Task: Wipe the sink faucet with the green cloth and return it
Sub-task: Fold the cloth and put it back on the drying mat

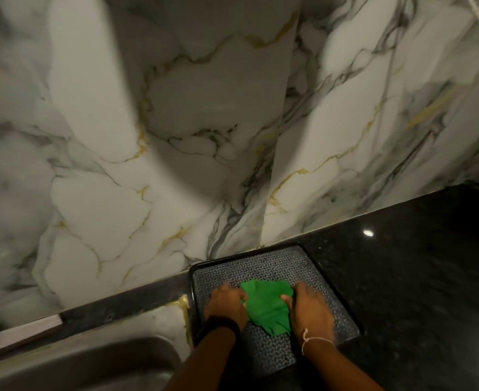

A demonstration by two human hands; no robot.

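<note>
Green cloth [266, 306] between both hands, left hand [225, 304] and right hand [311, 313] gripping its edges over a patterned tray [263, 266], black desk [401, 277] right of them, steel sink [91, 362] to their left

Marble wall [176, 136] blocks behind — countertop [416, 277] (right) open.

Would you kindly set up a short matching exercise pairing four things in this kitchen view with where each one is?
Things:
1. green cloth
2. patterned tray
3. steel sink
4. black wristband

Places:
A. lower left corner of the view
B. on the left hand
C. on the dark counter, against the marble wall
D. between both hands, on the tray

Pairs: 1-D, 2-C, 3-A, 4-B
</note>
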